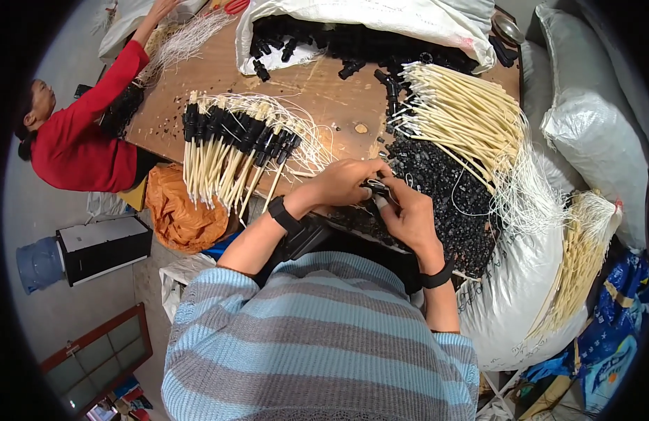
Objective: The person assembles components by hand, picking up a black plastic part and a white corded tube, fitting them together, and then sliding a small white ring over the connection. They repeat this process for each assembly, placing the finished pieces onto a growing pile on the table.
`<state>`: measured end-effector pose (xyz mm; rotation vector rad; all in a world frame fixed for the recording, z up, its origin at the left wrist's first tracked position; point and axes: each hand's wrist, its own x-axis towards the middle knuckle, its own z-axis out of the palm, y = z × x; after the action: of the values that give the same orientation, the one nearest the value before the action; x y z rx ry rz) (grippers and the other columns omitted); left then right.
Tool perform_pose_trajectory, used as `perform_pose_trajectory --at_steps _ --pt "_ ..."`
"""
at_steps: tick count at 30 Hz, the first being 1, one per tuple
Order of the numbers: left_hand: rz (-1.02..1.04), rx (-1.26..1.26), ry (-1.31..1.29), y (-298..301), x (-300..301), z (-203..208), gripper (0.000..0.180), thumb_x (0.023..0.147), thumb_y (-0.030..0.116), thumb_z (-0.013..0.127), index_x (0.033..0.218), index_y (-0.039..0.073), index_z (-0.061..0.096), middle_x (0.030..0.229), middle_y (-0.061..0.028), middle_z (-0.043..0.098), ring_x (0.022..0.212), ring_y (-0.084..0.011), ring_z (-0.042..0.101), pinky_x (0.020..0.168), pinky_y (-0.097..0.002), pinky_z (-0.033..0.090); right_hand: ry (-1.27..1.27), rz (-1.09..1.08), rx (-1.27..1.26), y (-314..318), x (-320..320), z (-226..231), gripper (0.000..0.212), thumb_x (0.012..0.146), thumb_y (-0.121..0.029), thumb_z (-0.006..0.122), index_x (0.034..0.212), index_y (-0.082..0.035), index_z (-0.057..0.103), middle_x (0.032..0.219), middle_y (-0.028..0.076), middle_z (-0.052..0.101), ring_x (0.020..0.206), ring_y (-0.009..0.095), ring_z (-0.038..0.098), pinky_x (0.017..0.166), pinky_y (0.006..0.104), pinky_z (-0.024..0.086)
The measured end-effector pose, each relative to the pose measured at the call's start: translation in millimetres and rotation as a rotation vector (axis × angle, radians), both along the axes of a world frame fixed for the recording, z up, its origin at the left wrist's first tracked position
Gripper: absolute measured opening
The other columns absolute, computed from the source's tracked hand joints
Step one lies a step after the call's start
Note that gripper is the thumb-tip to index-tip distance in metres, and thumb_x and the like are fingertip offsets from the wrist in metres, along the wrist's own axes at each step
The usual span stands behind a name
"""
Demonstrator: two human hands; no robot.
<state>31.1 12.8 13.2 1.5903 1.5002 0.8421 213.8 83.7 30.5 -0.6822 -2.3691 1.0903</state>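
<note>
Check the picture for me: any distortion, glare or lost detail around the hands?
Head view: black corners, fisheye bending toward the rim; head view: bright highlights on the white sack at upper right; head view: left hand and right hand clearly lit, but the small dark piece between them shows little detail.

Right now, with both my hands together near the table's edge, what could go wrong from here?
The small dark piece in your fingers might slip into the similar-looking black pile. The cream rods on the left poke past the table edge, so a bump could knock some off. The loose white threads on the right might tangle.
</note>
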Motion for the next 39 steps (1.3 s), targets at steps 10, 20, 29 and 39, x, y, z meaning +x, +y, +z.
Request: perform_pose_trajectory --at_steps 10,20,29,39 --pt "0.262 0.464 0.140 -3 9 7 0.013 0.069 -0.001 0.067 0.081 0.005 0.066 0.082 -0.0046 0.066 0.080 -0.0193 0.063 0.072 -0.0300 0.051 -0.013 -0.064 0.078 4 0 -3 0.013 0.086 -0.008 0.065 0.099 -0.007 0.067 0.074 0.015 0.062 0.059 0.029 0.061 0.055 0.0343 0.047" --pt "0.365 0.316 0.178 49 -4 -22 0.035 0.069 -0.009 0.062 0.099 0.006 0.066 0.087 -0.0087 0.064 0.076 -0.0231 0.061 0.068 -0.0337 0.049 -0.045 -0.313 -0.317 6 12 -16 0.012 0.086 -0.004 0.063 0.095 -0.001 0.069 0.064 -0.003 0.055 0.059 0.002 0.043 0.054 0.0199 0.036" --pt "0.420 -0.025 -0.289 52 -5 -27 0.015 0.078 -0.009 0.058 0.087 -0.002 0.067 0.085 -0.0059 0.063 0.073 -0.0122 0.062 0.065 -0.0248 0.049 -0.033 -0.459 -0.457 15 17 -23 0.009 0.088 -0.009 0.064 0.087 0.000 0.068 0.061 -0.009 0.047 0.057 0.001 0.037 0.050 0.0206 0.029" --pt "0.455 0.394 -0.198 19 42 -6 0.026 0.071 -0.008 0.066 0.096 -0.001 0.064 0.084 -0.0073 0.064 0.071 -0.0134 0.061 0.065 -0.0249 0.051 0.246 -0.315 -0.934 7 -3 -17 0.009 0.090 -0.005 0.058 0.090 -0.002 0.067 0.069 -0.011 0.050 0.059 -0.002 0.036 0.052 0.0177 0.025"
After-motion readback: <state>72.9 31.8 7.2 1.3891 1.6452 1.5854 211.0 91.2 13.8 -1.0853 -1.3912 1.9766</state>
